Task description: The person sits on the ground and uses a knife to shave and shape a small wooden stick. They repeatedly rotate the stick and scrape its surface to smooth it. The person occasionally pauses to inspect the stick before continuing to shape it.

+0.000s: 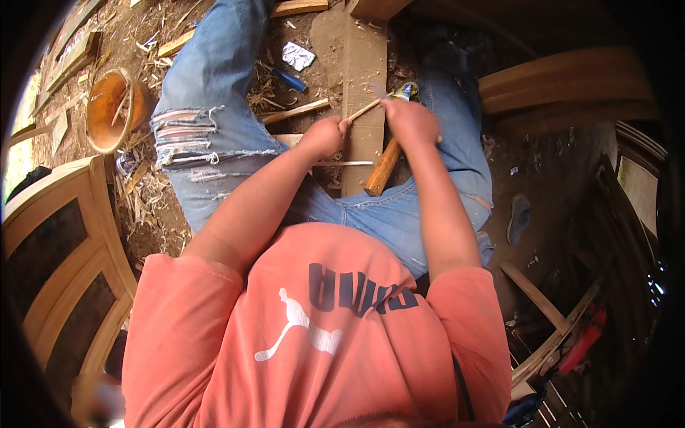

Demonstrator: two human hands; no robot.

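My left hand [327, 137] is closed around the near end of a thin wooden stick [365, 110], over a long wooden board [364, 85] between my legs. The stick slants up to the fingertips of my right hand [412, 123], which are closed at its far end. A small grey blur beside those fingertips is too smeared to name. Under my right hand lies a tool with a thick wooden handle [383, 170]; its shiny, colourful head [406, 90] shows just beyond my knuckles. Another thin strip of wood [344, 163] lies across the board near my lap.
Wood shavings and offcuts litter the ground. A blue-handled tool [289, 79] and crumpled foil [297, 55] lie left of the board. An orange bucket [114, 110] and a panelled wooden frame [93, 207] stand left. At right are a timber piece [564, 78] and a shoe [519, 219].
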